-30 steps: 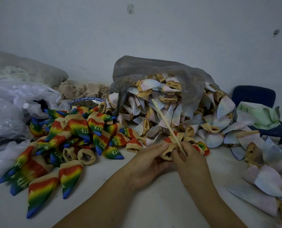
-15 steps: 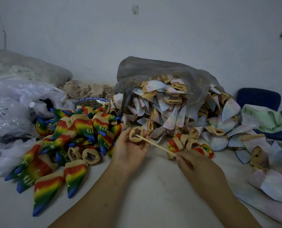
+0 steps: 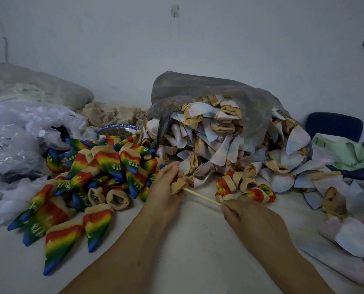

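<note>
Since a second ago my hands have drawn apart, and the wooden stick [image 3: 202, 196] has swung down from upright to nearly level. Its tip is now buried in the tan mouth of the small fabric cone [image 3: 177, 185]. That cone sits just in front of the grey plastic bag [image 3: 198, 90], a little above the counter [image 3: 187, 251].

My left hand [image 3: 166, 192] curls round the cone and bunches the cuff, which gives the stick cloth to push against. I judge the stick is there to poke the tip out and turn the piece right side out. My right hand [image 3: 249, 217] pinches the stick's near end between thumb and forefinger, with the other fingers tucked and the wrist low.

Left of the bag lie finished rainbow cones [image 3: 111, 164]. In front of it sit a few half-turned ones [image 3: 240, 185], and pale inside-out cones [image 3: 219, 145] spill from its mouth.
</note>
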A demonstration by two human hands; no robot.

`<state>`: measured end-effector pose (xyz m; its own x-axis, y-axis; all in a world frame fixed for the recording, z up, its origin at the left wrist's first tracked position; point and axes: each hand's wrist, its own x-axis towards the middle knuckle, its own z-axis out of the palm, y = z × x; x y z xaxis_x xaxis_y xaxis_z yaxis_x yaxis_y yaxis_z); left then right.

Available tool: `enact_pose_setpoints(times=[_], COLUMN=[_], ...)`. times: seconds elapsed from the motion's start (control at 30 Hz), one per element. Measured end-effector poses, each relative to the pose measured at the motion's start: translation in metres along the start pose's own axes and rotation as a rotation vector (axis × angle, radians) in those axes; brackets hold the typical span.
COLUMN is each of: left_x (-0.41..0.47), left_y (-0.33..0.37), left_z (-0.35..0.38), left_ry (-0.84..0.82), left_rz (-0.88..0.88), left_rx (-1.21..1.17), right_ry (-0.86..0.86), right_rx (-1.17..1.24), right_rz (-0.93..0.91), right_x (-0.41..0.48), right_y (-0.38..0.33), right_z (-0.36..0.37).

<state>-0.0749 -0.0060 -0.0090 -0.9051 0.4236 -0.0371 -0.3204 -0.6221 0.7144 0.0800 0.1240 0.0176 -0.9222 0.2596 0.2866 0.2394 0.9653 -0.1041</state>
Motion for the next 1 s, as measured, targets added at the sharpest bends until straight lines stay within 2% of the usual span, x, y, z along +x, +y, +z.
enact_pose_setpoints(times=[0.07,0.13,0.27,0.4,0.53,0.63,0.77,0.87,1.0], left_x=[0.000,-0.001,-0.005,-0.009,-0.012,-0.011,-0.009,-0.012,-0.011], left_y=[-0.003,-0.005,-0.002,0.004,0.007,0.004,-0.002,-0.004,-0.001], left_z=[0.001,0.003,0.012,0.020,0.022,0.021,0.017,0.017,0.015], left_ry=[0.037,0.048,-0.033,-0.133,-0.189,-0.138,-0.011,-0.026,-0.079], left_rz=[0.063,0.086,0.005,-0.049,-0.022,0.059,0.179,0.108,0.058], left_rx=[0.104,0.097,-0.231,-0.470,-0.392,-0.174,0.206,0.174,0.118], right_ry=[-0.005,0.004,0.042,-0.027,-0.095,-0.119,-0.089,-0.039,0.003], right_rx=[-0.015,-0.003,0.149,0.455,0.777,0.874,0.754,0.515,0.341], right_rz=[-0.001,0.003,0.064,0.172,0.243,0.263,0.246,0.180,0.141], right_x=[-0.001,-0.002,-0.005,-0.005,-0.003,-0.001,0.003,0.005,0.006], right_y=[-0.002,-0.006,-0.018,-0.029,-0.034,-0.032,-0.021,-0.009,0.008], right_z=[0.000,0.003,0.015,0.027,0.032,0.032,0.031,0.025,0.019])
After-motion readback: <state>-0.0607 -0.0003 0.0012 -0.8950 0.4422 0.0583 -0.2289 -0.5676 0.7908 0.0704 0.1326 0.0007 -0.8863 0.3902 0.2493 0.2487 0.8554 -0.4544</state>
